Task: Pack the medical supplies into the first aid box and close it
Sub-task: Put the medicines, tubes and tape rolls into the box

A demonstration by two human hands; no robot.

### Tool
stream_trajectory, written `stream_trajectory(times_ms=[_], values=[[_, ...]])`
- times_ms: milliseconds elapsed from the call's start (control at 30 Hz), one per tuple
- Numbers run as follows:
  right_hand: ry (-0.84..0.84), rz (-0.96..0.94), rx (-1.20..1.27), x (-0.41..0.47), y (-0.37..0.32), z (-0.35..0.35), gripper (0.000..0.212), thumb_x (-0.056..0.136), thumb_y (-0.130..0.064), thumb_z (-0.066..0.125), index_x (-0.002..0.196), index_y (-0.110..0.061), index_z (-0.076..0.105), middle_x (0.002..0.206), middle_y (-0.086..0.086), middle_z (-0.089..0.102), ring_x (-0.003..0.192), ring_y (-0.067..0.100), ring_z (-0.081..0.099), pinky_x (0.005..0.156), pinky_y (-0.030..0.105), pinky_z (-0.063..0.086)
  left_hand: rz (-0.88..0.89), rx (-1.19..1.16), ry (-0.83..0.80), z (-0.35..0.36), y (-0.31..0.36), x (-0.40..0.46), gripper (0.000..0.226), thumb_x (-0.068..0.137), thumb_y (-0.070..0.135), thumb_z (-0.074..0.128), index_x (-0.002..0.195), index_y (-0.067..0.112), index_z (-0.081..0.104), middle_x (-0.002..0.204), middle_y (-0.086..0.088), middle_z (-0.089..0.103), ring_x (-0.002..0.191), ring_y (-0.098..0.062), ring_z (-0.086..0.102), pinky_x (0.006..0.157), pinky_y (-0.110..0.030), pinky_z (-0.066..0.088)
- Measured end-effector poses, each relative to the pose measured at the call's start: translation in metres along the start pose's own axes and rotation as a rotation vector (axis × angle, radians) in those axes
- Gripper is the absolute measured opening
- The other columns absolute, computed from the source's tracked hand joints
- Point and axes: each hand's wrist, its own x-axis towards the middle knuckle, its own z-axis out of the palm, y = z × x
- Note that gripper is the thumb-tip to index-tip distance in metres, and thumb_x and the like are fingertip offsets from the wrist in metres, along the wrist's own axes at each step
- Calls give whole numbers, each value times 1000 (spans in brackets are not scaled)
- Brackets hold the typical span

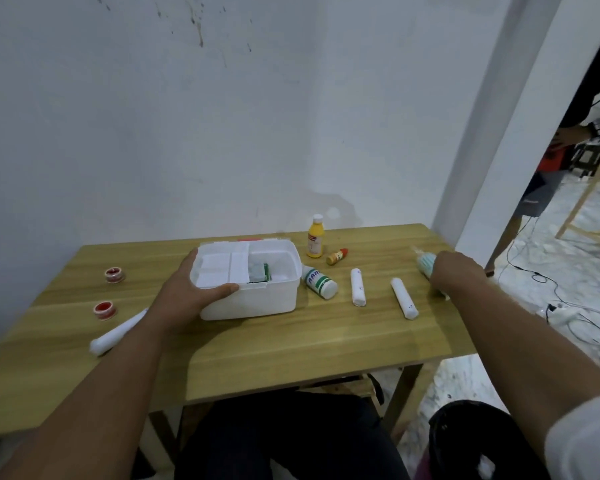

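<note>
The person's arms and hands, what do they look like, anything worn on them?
Both forearms are bare down to the left hand and right hand. No gloves, rings, watch or wristband show on either. Only the right arm has visible clothing: a white sleeve at the upper arm, in the frame's bottom corner.

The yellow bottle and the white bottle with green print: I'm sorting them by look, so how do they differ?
The yellow bottle stands upright; the white bottle lies on its side. The yellow bottle stands clear behind the first aid box; the white bottle lies close against its right side. Both have white caps and remain unpacked on the table.
</note>
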Motion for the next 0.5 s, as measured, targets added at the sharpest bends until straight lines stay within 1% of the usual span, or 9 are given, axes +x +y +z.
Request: stream_trajectory(times_ms=[67, 100, 133, 200, 267, 333, 367, 433, 500], values=[[83, -46, 33, -25, -8, -23, 16, 86, -27, 60, 93, -13, 60, 82, 4, 59, 80, 26, 62, 71, 34, 52, -16, 12, -12, -1, -1, 0, 115, 55, 77, 85, 153, 42, 35, 143, 17, 54, 124, -15, 54, 96, -42, 53], [109, -83, 54, -32, -14, -36, 15, 84, -22, 65, 92, -12, 58, 79, 3, 56, 80, 26, 62, 68, 33, 51, -14, 16, -15, -1, -2, 0, 116, 54, 78, 84, 153, 43, 35, 143, 18, 54, 125, -15, 54, 96, -43, 53], [128, -123, 86, -35, -21, -50, 20, 79, -17, 69, 93, -9, 58, 77, 3, 56, 78, 25, 62, 65, 32, 51, -17, 15, -19, -1, -1, 0, 117, 54, 79, 84, 153, 44, 34, 143, 18, 54, 125, -16, 54, 96, -43, 54], [144, -217, 156, -39, -42, -77, 35, 68, -16, 78, 97, -5, 63, 76, 5, 61, 74, 23, 64, 60, 29, 51, -5, 2, -19, 0, 0, 0, 113, 55, 77, 85, 151, 44, 36, 141, 18, 55, 123, -15, 55, 92, -40, 54], [136, -350, 219, -52, -67, -101, 39, 63, -18, 84, 97, -5, 69, 84, 5, 68, 76, 22, 67, 61, 30, 55, 6, -14, -25, 0, 0, -1, 108, 56, 74, 85, 149, 45, 38, 137, 19, 55, 120, -14, 55, 85, -36, 53], [104, -487, 330, -74, -95, -118, 41, 64, -17, 89, 100, -11, 72, 96, 5, 70, 85, 24, 70, 72, 38, 62, 16, -19, -30, -1, 1, -1, 107, 56, 74, 85, 148, 45, 39, 135, 20, 54, 120, -14, 54, 83, -34, 53], [84, -553, 384, -85, -109, -123, 43, 64, -15, 90, 104, -13, 74, 99, 5, 71, 89, 23, 70, 76, 40, 62, 18, -22, -32, -1, 1, -2, 107, 56, 74, 85, 148, 45, 38, 135, 21, 54, 120, -14, 54, 82, -33, 53], [7, -694, 411, -103, -133, -128, 44, 65, -13, 90, 107, -16, 75, 102, 2, 74, 91, 19, 71, 77, 35, 61, 13, -34, -32, -1, 2, -2, 105, 57, 72, 86, 147, 46, 39, 132, 22, 53, 119, -13, 53, 80, -30, 51], [-102, -838, 336, -120, -154, -125, 42, 69, -11, 88, 109, -18, 76, 104, -2, 74, 93, 13, 69, 72, 25, 55, 6, -36, -23, 0, 2, -2, 103, 58, 69, 86, 147, 47, 38, 131, 23, 52, 117, -12, 52, 80, -30, 50]])
